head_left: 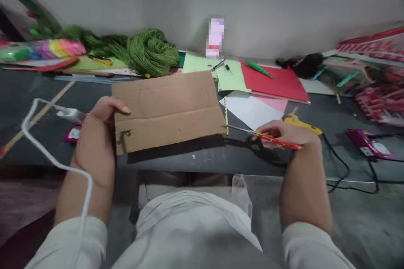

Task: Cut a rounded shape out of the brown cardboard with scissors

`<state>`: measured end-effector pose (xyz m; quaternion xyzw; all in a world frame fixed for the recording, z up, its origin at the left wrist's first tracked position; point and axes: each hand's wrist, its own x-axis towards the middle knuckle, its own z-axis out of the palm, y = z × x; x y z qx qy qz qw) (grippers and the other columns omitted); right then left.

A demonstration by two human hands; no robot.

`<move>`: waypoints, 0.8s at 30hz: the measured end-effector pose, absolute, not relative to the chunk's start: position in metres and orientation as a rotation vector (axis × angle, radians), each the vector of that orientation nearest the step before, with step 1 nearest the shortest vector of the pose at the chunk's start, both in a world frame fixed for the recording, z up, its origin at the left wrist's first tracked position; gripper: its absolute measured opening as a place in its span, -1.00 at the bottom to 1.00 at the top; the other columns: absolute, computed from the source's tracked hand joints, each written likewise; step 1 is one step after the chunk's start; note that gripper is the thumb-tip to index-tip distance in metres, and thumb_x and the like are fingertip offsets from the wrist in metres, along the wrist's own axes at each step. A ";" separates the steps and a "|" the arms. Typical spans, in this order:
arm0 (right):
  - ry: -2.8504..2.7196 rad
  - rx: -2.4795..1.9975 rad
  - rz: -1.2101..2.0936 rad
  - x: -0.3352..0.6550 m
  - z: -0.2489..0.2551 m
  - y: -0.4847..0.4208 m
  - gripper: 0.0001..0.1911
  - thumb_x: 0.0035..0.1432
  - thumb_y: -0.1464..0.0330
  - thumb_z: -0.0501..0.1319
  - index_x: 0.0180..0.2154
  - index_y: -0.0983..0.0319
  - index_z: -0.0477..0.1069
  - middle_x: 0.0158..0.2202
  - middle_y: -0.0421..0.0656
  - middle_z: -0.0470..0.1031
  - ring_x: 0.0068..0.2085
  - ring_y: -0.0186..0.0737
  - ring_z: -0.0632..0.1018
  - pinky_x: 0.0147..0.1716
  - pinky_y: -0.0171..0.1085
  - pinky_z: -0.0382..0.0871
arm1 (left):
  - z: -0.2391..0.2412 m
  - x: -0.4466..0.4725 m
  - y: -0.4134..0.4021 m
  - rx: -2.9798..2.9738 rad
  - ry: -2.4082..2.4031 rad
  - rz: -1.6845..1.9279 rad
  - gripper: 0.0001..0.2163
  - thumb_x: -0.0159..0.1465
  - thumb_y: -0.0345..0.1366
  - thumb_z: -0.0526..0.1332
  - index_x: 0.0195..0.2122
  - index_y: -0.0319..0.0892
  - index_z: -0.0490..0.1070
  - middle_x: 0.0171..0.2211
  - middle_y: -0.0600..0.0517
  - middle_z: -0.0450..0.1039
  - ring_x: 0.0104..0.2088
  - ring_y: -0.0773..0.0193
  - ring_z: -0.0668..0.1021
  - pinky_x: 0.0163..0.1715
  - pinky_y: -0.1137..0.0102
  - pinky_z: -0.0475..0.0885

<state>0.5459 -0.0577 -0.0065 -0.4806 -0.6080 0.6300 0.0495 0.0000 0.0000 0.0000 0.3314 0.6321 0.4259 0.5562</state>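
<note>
My left hand (96, 132) grips the left edge of a brown cardboard sheet (168, 109), thumb on top, holding it just above the dark table (202, 157). To the right, my right hand (285, 134) is closed around black-handled scissors (260, 149), with a red pen (277, 141) also lying across its fingers. The scissor blades point left toward the cardboard's right edge. A yellow glue gun (301, 124) lies just behind my right hand.
Green yarn (148, 52) sits at the back by the wall, with light green (221, 71), red (273, 82) and white (252, 109) paper sheets to its right. A white cable (47, 151) loops on the left. A pink packet (368, 145) and black cords lie right.
</note>
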 end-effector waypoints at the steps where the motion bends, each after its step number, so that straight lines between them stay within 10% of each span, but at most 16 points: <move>1: -1.848 -1.481 1.919 0.544 -0.005 -0.057 -0.46 -0.01 0.08 0.50 -0.09 0.32 0.63 -0.49 -0.17 0.48 -0.52 -0.37 0.42 -0.61 -0.43 0.22 | 0.000 0.000 0.000 0.785 1.491 1.017 -0.53 -0.35 -0.45 0.28 -0.29 -0.32 0.56 -0.32 -0.25 0.65 -0.01 -0.49 0.61 -0.01 -0.43 0.47; 24: -2.064 -1.526 1.817 0.515 0.001 -0.060 -0.49 -0.05 0.05 0.50 -0.12 0.23 0.71 -0.25 -0.09 0.69 -0.27 -0.08 0.63 -0.36 -0.30 0.43 | -0.006 0.015 0.005 1.022 1.441 1.036 -0.45 0.02 -0.27 0.51 -0.01 -0.53 0.51 -0.10 -0.21 0.66 0.15 -0.38 0.54 0.19 -0.33 0.30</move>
